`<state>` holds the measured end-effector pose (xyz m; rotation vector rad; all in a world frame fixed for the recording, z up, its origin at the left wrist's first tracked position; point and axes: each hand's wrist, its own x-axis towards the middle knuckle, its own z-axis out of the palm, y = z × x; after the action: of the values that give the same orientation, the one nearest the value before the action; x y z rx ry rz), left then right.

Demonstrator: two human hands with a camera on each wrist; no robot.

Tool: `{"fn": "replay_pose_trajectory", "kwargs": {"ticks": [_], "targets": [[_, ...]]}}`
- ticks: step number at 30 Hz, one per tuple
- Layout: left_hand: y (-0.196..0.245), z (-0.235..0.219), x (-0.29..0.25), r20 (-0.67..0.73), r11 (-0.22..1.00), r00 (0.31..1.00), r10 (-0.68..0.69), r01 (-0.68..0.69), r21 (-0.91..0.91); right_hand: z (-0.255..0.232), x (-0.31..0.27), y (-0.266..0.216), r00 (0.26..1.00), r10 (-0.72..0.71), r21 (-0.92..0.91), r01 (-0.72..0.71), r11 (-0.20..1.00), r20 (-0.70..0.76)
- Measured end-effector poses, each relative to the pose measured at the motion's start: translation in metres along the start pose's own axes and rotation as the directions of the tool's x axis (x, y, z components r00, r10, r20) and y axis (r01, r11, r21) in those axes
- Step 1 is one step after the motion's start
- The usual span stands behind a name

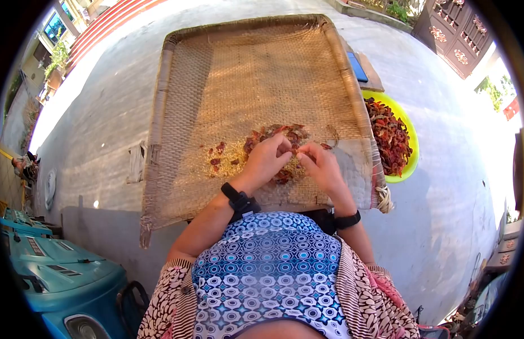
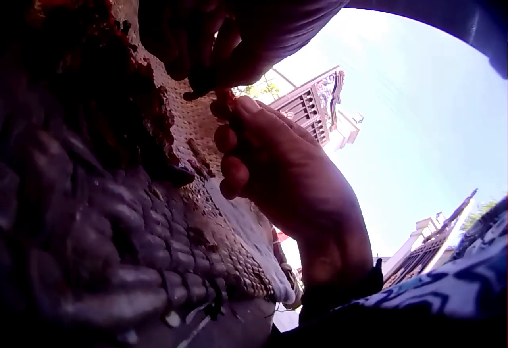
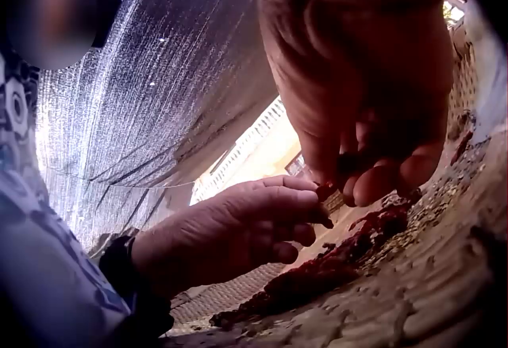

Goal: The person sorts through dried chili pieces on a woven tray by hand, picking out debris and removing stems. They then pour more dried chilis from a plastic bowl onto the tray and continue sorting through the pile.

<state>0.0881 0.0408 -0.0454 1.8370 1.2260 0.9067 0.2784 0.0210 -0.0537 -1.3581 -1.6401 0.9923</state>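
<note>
Over a woven tray (image 1: pixel 216 73), both hands meet above a pile of dried red chili pieces (image 1: pixel 298 131) and yellow seeds (image 1: pixel 235 153). The left hand (image 1: pixel 266 161) has its fingers curled and its fingertips close to the other hand's. The right hand (image 1: pixel 324 169) pinches between thumb and forefinger. In the right wrist view a small red chili piece (image 3: pixel 324 192) is held between the fingertips of the left hand (image 3: pixel 246 221) and the right hand (image 3: pixel 365 86). The left wrist view shows the right hand (image 2: pixel 290 169) side-on, its fingertips partly in shadow.
A yellow-green bowl (image 1: pixel 415 148) full of dried chilies stands right of the tray, with a blue flat object (image 1: pixel 357 66) on a board (image 1: pixel 371 76) behind it. A teal vehicle (image 1: pixel 75 288) is at lower left. Concrete ground (image 1: pixel 442 226) surrounds the tray.
</note>
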Motion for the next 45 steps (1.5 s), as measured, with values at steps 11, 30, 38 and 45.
{"fn": "replay_pose_trajectory", "kwargs": {"ticks": [11,30,38,45], "targets": [[-0.013,-0.004,-0.003,-0.045,0.916,0.985,0.166,-0.137,0.378,-0.083,0.015,-0.010,0.981,0.088,0.218,-0.049,0.975,-0.172],[-0.031,0.001,0.004,-0.008,0.828,0.984,0.175,-0.143,0.542,-0.067,0.047,0.026,0.976,0.107,-0.746,-0.215,0.631,-0.191],[-0.007,-0.014,0.002,-0.141,0.991,0.989,-0.052,0.068,0.114,-0.107,0.054,0.023,0.949,0.234,0.358,-0.148,0.922,-0.210],[-0.011,-0.016,0.005,-0.142,0.957,0.975,-0.174,0.133,-0.256,-0.063,0.034,-0.018,0.964,0.257,0.513,-0.187,0.838,-0.067]]}}
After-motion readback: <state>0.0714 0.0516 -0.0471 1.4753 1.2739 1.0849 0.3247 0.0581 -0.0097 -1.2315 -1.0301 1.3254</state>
